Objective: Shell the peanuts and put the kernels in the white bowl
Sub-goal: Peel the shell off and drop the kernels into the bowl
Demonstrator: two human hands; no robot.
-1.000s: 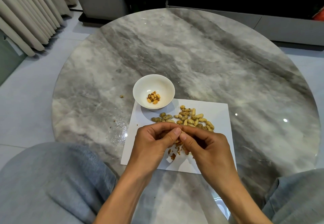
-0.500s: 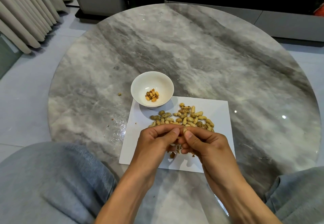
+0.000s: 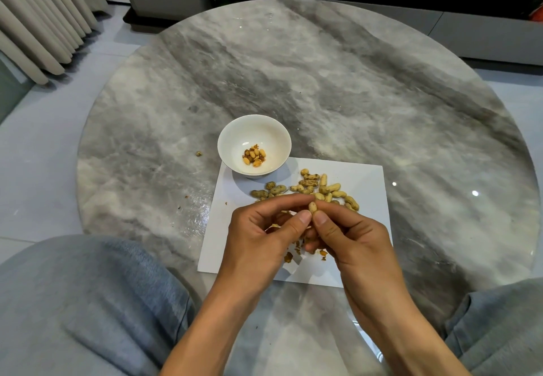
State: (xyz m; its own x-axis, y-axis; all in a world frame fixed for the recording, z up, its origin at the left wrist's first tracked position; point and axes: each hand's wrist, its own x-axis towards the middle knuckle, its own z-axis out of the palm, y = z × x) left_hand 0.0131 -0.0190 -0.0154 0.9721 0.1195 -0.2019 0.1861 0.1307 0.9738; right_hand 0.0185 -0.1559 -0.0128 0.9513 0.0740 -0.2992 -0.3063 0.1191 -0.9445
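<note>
Tan peanut (image 3: 312, 208) is pinched between the left hand (image 3: 264, 230) and right hand (image 3: 349, 236); shelling is underway. Next, crack it, then carry kernels forward-left to the bowl (image 3: 232, 137).

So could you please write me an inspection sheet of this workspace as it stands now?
Surface: round grey marble table, glossy; white paper sheet at its near edge.
Job's things: white bowl at the sheet's far left corner, a few kernels inside; unshelled peanuts heaped on the sheet.
Clutter: shell bits on the sheet under the hands; a crumb on the table left of the bowl.
Grippers: left hand and right hand pinch one peanut between thumbs and fingers.
Cables: nothing seen.
Surroundings: curtain far left, tiled floor, grey-trousered knees below.
</note>
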